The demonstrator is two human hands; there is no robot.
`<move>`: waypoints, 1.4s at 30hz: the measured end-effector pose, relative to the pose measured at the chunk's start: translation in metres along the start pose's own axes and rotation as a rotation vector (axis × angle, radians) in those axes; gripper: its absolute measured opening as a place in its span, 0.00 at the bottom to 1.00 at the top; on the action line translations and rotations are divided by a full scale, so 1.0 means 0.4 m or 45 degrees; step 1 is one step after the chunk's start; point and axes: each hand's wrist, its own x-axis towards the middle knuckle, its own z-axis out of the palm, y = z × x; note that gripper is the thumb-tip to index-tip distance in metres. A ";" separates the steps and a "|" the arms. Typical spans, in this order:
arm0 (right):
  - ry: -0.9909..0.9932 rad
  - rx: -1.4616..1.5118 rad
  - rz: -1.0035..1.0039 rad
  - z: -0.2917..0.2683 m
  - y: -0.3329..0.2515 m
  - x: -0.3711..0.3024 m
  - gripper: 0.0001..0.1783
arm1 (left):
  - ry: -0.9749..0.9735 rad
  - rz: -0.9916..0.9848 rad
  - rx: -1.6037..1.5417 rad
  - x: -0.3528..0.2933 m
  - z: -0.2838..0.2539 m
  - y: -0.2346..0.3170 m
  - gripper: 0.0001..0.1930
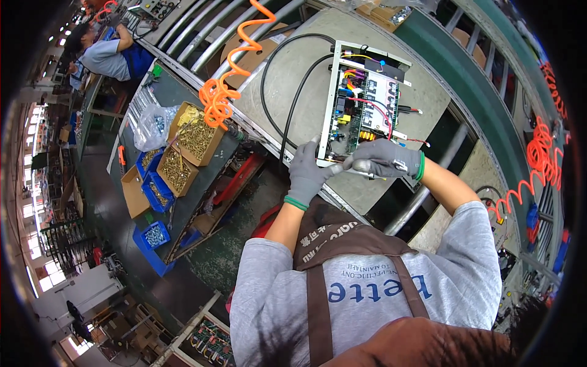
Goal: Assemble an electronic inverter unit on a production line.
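An open metal chassis (330, 101) lies in front of me, packed with a circuit board (373, 104), coloured wires and a black cable (292, 116) looping off to the left. My left hand (306, 174), in a grey glove with a green cuff, is closed around the chassis's near left corner. Beside it, my right hand (385, 159), gloved alike, has thumb and fingers pinched together at the chassis's near edge. Whatever those fingertips hold is too small and covered to make out.
To the left, a bench holds cardboard boxes of brass-coloured screws (195, 136), blue bins (156, 192) and a plastic bag (154, 127). An orange coiled hose (220, 101) hangs beside the chassis. Rollers (211, 37) run beyond. Another person (107, 58) works at far left.
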 end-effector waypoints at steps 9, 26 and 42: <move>-0.273 -0.412 -0.222 -0.011 0.035 0.006 0.11 | -0.031 0.198 0.283 0.027 -0.010 -0.022 0.53; 0.035 -0.383 -0.130 0.037 0.018 0.043 0.10 | -0.136 0.335 0.343 0.046 -0.005 -0.017 0.42; 1.059 -1.194 0.527 0.224 0.054 -0.230 0.10 | -1.326 -0.442 -0.242 0.357 0.041 -0.073 0.31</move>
